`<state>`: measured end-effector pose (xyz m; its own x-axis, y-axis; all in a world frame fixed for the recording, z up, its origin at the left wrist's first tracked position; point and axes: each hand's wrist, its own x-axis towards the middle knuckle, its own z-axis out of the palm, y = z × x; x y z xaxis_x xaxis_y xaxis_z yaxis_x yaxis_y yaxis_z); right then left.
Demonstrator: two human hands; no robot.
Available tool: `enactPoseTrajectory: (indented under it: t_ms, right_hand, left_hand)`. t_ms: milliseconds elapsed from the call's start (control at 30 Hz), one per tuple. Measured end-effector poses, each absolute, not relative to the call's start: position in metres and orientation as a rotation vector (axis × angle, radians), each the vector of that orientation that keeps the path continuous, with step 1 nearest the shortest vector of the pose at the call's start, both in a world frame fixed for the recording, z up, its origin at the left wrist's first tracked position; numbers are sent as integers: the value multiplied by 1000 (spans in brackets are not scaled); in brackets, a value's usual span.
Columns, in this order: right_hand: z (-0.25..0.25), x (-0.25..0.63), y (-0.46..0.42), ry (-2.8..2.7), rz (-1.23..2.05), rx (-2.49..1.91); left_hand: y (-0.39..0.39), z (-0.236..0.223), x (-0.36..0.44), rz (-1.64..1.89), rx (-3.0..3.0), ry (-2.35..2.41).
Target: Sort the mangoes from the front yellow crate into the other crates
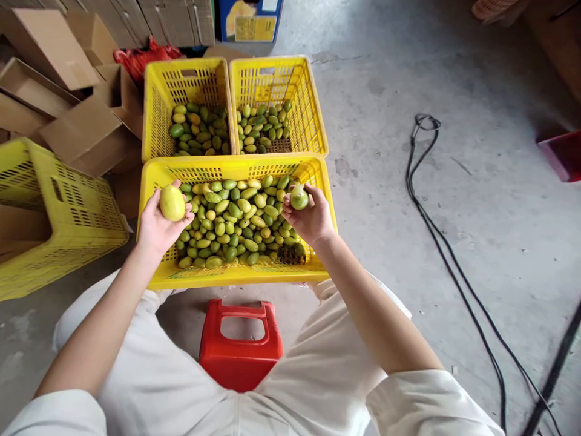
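Observation:
My left hand (157,230), palm up, cups a smooth yellow roundish fruit (172,203) at the left side of the near crate. Its fingers are curled about the fruit. On the right, my right hand (316,221) grips a smaller green fruit (299,197) with a pale end turned up. Both hands are raised over the near yellow plastic crate (240,280). Inside it lie many oval green and yellow fruits (245,218), and a little of the crate's floor shows at the near right corner. The exact kind of fruit cannot be told.
Behind stand two yellow crates, a left one (149,115) and a right one (315,109), each partly filled with similar fruits. Another yellow crate (82,206) and cardboard boxes (91,127) are at left. A red stool (240,357) sits between my legs. Black cable (436,224) crosses the floor.

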<state>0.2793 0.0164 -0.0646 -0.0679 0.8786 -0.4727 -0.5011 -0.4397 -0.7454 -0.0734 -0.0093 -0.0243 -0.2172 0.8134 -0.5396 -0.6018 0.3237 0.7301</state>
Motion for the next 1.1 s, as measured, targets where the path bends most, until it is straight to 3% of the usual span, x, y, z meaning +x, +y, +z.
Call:
enactPoseTrajectory:
  t_ms: [533, 1100]
  right_hand:
    - [-45, 272, 15, -475, 1761, -1068]
    - [-73, 281, 21, -555, 1607, -976]
  left_hand:
    - [-8, -25, -83, 1299, 319, 1270]
    - [1, -23, -68, 1577, 113, 1243]
